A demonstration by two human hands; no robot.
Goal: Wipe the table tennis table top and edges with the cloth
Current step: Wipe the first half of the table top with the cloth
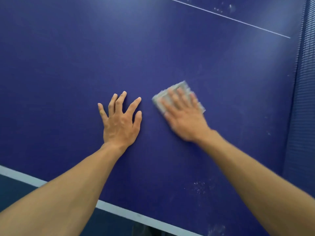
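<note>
Cloth (181,86), pale and folded into a pad, lies flat on the blue table top (68,65) under the straight fingers of the right hand (184,116), which presses it down. That hand is blurred, so likely mid-stroke. Left hand (120,123) is just beside it, fingers spread, palm flat on the surface, holding nothing.

Risks, as I judge them:
- The cloth is pressed, not gripped, so a fast pass could slide off it or let it unfold.
- White specks (199,186) near the front edge and smudges (225,8) past the centre line (230,18) lie outside this patch and may get missed.
- The bracing left palm may print a fresh mark.
- Net (303,99) at the right could snag a wide stroke.
- White edge band (20,176) looks not yet reached.

Containers: none in view, and no bucket or bottle shows.
</note>
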